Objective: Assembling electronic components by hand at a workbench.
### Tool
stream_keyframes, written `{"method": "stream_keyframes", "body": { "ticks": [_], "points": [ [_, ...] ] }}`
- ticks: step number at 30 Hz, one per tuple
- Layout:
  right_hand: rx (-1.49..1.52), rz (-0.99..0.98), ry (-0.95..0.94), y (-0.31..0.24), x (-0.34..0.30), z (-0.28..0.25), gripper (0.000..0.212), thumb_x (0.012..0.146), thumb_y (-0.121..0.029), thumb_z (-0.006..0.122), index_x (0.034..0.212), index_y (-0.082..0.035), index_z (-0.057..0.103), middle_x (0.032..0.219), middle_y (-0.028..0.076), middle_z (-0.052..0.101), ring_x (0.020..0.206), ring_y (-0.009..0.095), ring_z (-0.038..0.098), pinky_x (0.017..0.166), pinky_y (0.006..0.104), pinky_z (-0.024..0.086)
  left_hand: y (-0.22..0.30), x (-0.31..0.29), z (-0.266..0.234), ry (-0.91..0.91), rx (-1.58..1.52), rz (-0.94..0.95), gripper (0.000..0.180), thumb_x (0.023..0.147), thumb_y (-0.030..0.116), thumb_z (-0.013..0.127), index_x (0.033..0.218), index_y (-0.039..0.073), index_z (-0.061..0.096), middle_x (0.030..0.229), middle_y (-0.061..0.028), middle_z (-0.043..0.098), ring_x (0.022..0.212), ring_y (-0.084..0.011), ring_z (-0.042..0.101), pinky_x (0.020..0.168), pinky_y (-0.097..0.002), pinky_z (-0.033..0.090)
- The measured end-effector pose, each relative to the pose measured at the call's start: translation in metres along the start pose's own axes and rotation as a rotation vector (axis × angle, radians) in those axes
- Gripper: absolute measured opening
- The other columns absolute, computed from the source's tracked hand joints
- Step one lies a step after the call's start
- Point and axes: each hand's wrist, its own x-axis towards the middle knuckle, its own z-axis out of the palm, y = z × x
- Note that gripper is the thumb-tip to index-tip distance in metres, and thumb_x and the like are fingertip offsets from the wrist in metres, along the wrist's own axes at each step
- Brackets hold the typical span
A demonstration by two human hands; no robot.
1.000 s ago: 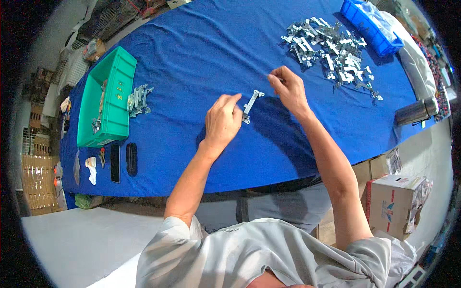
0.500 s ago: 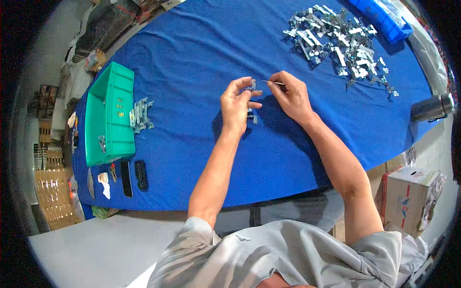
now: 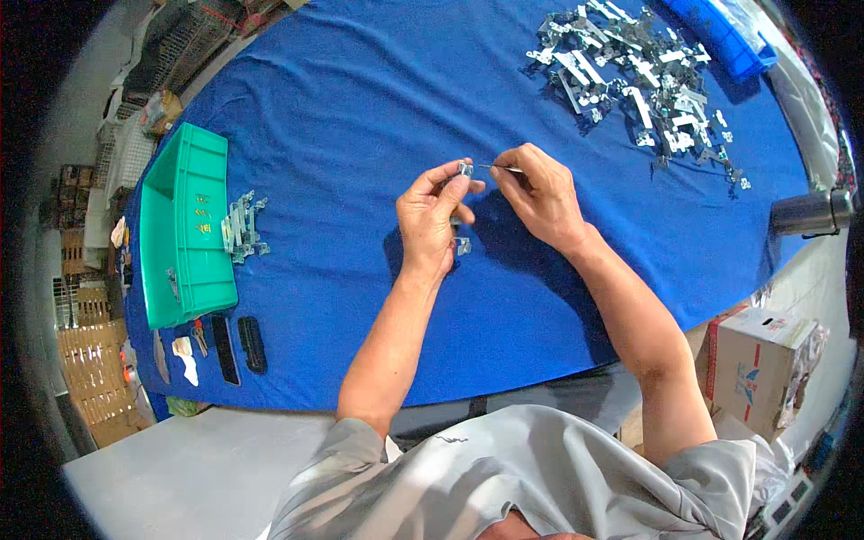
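Above the blue cloth, my left hand (image 3: 432, 211) grips a small shiny metal bracket (image 3: 463, 246). One end shows between thumb and index fingertip, and the other sticks out below the palm; the fingers hide its middle. My right hand (image 3: 544, 193), just to the right, pinches a thin metal pointed tool (image 3: 486, 166). The tool's tip points left at the bracket's upper end, very close to it; whether they touch I cannot tell. Most of the tool is hidden in the fingers.
At the far right lies a heap of metal brackets (image 3: 643, 76) near a blue tray (image 3: 720, 40). A green crate (image 3: 211, 225) stands at left, with several brackets (image 3: 243, 225) beside it. A black phone (image 3: 225, 349) and a steel flask (image 3: 810, 213) lie near the edges.
The tool's tip and the bracket's upper end have come closer together. My left hand's fingers have curled more around the bracket. The whole view has shifted slightly.
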Motion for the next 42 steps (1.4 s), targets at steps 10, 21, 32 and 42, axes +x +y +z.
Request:
{"method": "stream_keyframes", "body": {
  "ticks": [10,21,32,42],
  "points": [
    [-0.025,-0.002,-0.028,0.0,-0.001,0.001,0.009,0.085,-0.01,0.066,0.09,-0.005,0.061,0.081,0.012,0.06,0.072,0.031,0.062,0.061,0.0404,0.049,-0.003,-0.003,0.005,0.071,-0.034,0.012,0.023,0.09,0.009,0.069,0.11,-0.001,0.068,0.101,-0.0126,0.072,0.078,-0.0138,0.069,0.06,-0.0199,0.057],
    [-0.05,-0.072,0.015,0.011,-0.004,0.009,0.011,0.085,-0.011,0.069,0.091,-0.004,0.063,0.081,0.013,0.061,0.07,0.032,0.063,0.061,0.0395,0.049,-0.007,-0.006,0.012,0.201,0.07,0.052,0.018,0.086,0.002,0.068,0.104,-0.003,0.071,0.093,-0.008,0.071,0.063,-0.0083,0.06,0.055,-0.0204,0.049],
    [-0.056,0.08,-0.046,0.01,-0.003,0.008,0.022,0.088,-0.025,0.065,0.095,-0.006,0.058,0.076,0.013,0.063,0.072,0.035,0.064,0.06,0.0462,0.049,-0.012,0.0,0.012,0.185,0.063,0.088,0.021,0.087,0.001,0.068,0.107,-0.003,0.07,0.088,-0.0071,0.071,0.052,-0.0042,0.05,0.043,-0.0179,0.039],
    [-0.038,0.016,-0.03,0.007,-0.003,0.008,0.013,0.088,-0.015,0.065,0.091,-0.003,0.059,0.081,0.014,0.063,0.073,0.033,0.065,0.063,0.0424,0.05,-0.014,-0.001,0.008,0.181,0.046,0.106,0.018,0.085,-0.001,0.069,0.103,-0.002,0.072,0.092,-0.0086,0.072,0.055,-0.004,0.054,0.044,-0.0165,0.041]
  ]
}}
